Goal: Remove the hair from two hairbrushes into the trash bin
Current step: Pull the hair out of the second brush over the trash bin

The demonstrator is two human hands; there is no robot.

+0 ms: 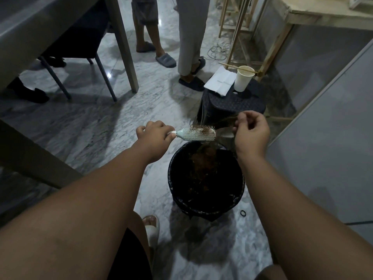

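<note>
The left hand (154, 136) is closed around the handle of a pale mint hairbrush (196, 133), holding it roughly level with the bristles pointing up and away, the brush head reaching out to the right of the fist toward the other hand. A brown mat of hair (204, 130) sits in the bristles near the far end of the head, and strands run from it across the small gap to the right hand (251, 132), whose thumb and fingertips are pinched together on a tuft of that hair while the remaining fingers curl loosely inward. More strands trail down from the brush head (thin and hard to follow against the dark background). Directly beneath the brush and the two hands stands the trash bin (173, 190), round and lined with a black bag, with a clump of brownish hair already lying inside. Just behind the bin is a dark plastic stool (232, 104) carrying a paper cup (243, 78) and a folded white sheet (221, 80). A small black hair tie (243, 213) lies on the marble floor (141, 106) to the right of the bin. Only one brush is in view.
</note>
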